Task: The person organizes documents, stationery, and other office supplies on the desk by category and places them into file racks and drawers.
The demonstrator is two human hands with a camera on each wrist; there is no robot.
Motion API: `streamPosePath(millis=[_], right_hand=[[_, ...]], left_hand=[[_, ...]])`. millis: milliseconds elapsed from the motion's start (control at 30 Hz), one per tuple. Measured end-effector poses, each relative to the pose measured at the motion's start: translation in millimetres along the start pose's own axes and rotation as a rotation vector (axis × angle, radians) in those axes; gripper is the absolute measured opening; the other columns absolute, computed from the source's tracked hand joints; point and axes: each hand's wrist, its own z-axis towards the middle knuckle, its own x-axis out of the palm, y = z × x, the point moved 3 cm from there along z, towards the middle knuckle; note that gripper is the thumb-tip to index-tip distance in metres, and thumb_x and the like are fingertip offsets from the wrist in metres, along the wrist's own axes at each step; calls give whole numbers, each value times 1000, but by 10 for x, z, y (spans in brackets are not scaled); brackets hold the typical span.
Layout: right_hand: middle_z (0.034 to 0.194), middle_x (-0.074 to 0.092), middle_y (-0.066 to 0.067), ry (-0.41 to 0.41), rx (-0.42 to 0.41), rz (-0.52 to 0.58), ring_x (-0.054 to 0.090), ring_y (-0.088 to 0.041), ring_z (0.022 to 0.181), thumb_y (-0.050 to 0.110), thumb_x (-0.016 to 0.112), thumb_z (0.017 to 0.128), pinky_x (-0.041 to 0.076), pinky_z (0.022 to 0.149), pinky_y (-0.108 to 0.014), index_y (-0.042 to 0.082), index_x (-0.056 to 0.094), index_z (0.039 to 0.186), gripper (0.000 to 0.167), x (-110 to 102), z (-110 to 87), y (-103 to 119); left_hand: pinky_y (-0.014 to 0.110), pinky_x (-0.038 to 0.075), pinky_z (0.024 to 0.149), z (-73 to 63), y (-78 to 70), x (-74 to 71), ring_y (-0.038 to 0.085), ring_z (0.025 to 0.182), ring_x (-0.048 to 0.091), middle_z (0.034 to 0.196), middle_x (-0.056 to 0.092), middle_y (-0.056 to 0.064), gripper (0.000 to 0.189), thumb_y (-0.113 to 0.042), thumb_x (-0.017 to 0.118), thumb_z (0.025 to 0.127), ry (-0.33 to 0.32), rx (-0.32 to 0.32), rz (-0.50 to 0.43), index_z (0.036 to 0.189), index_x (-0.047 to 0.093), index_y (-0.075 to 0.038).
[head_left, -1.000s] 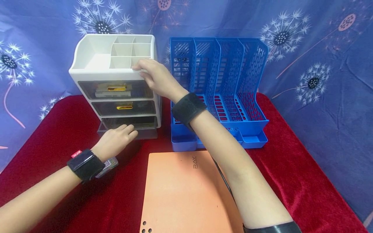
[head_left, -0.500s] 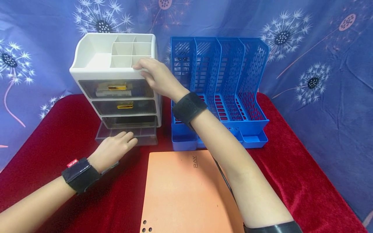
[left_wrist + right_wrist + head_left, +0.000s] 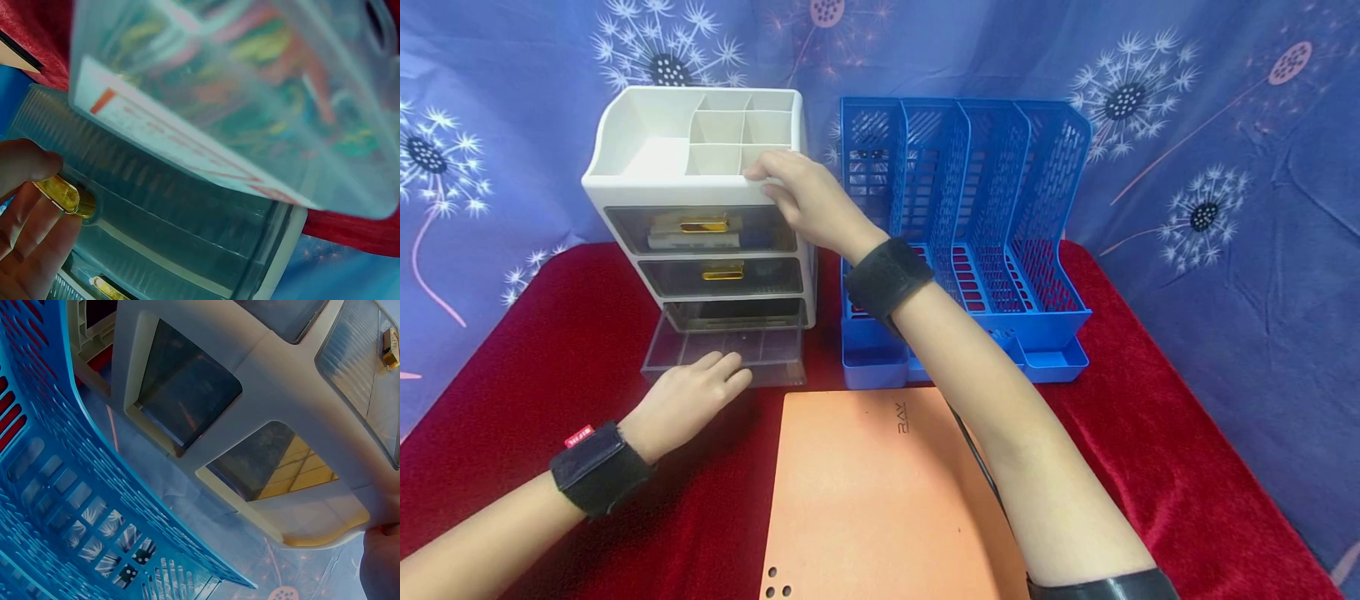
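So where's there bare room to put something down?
Red cloth lies bare left of the white drawer unit and right of the blue rack. It's crowded around the left hand and pulled-out drawer, and tight between unit and rack.

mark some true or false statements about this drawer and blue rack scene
The left hand pinches the gold handle of the bottom drawer. True.
The top drawer is pulled out. False: the top drawer is closed.
The right hand holds the upper front edge of the white organizer. True.
In the head view the blue rack stands left of the white organizer. False: the blue rack is right of it.
The orange board lies on the red cloth. True.
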Motion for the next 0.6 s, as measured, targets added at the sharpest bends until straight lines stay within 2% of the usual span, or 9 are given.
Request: streamPosePath(millis=[300,400,600], right_hand=[[119,62,-8,-6,0,2,52,-18,118,3,51,94,31,102,-15,2,61,113,21,6,-2,-9],[119,62,-8,-8,-5,-1,52,-18,118,3,50,94,32,102,-15,2,61,112,21,5,-5,-9],[118,62,-8,-7,-4,5,52,-18,118,3,50,94,31,102,-14,2,61,112,20,1,-7,3]], left_hand=[[36,53,52,-47,-18,-3,23,69,53,82,54,11,42,5,84,59,-17,-10,-5,93,60,-4],[35,52,50,-62,-17,2,23,68,52,81,53,11,39,9,79,61,-34,-7,-14,91,59,-4],[37,53,54,-80,-17,-28,23,69,53,83,56,12,41,12,79,60,-61,-31,-45,94,61,-3]])
